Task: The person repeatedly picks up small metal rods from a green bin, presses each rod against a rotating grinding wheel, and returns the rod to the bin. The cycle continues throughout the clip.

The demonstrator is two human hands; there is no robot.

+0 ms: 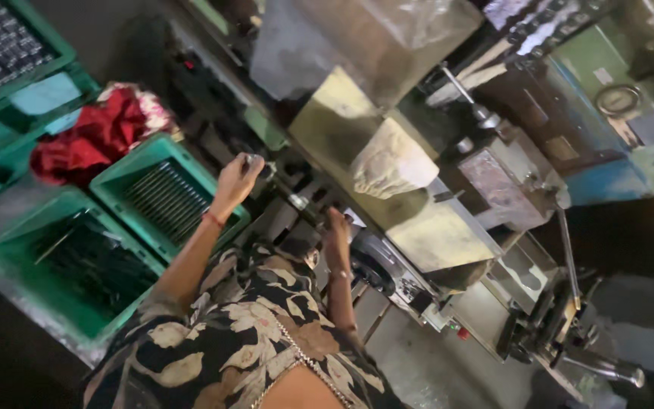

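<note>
A small, dull metal piece (253, 160) is pinched in the fingertips of the left hand (236, 182), raised above the ribbed green plastic crate (162, 193) at the nine o'clock side of the scene. A red thread is seen around that wrist. The right hand (336, 231) is laid against the dark round part of the machine (448, 220) near the centre; whether anything is gripped there cannot be told, the fingers being turned away. Three green crates are counted at the left: the ribbed one, filled with rows of thin dark rods; a second (62, 265) at eight o'clock, holding loose dark rods; and a third (1, 53) at ten o'clock, packed with small grey pieces. A crumpled red cloth (96, 132) is bunched between them. On the machine's worn, pale metal body a lumpy whitish bag (391, 163) is set, and one long steel lever (569, 257) is seen at four o'clock.
</note>
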